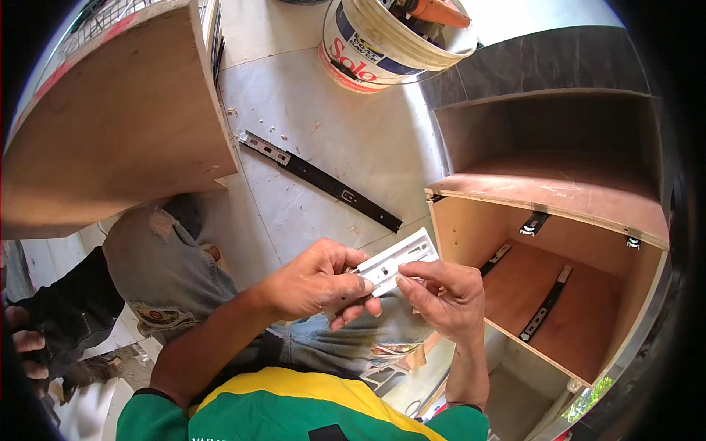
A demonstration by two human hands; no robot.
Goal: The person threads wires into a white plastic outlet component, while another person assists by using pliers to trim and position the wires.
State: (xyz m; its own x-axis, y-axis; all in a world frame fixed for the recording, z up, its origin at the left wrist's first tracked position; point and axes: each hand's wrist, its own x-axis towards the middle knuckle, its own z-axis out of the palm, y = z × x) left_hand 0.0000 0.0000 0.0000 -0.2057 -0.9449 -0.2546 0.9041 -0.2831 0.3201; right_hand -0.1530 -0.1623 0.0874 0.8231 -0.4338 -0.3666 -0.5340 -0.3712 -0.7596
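My left hand (pixel 320 283) grips a short white slotted rail (pixel 397 262), thumb on top and fingers curled beneath. The rail is tilted, its far end pointing up and to the right, with slots and small holes in its face. My right hand (pixel 448 298) has thumb and forefinger pinched together at the rail's right edge; whatever lies between those fingertips is too small or hidden to tell. Beyond the hands, a black drawer slide (pixel 320 178) with a silver end lies slantwise on the tiled floor.
To the right stands an open wooden cabinet (pixel 548 192) with black slides (pixel 546 305) inside. A wooden panel box (pixel 125 125) rises at the left. A white bucket (pixel 379 48) of tools stands at the back. Wood shavings (pixel 273 132) dot the floor. Another person's hand (pixel 28 344) shows far left.
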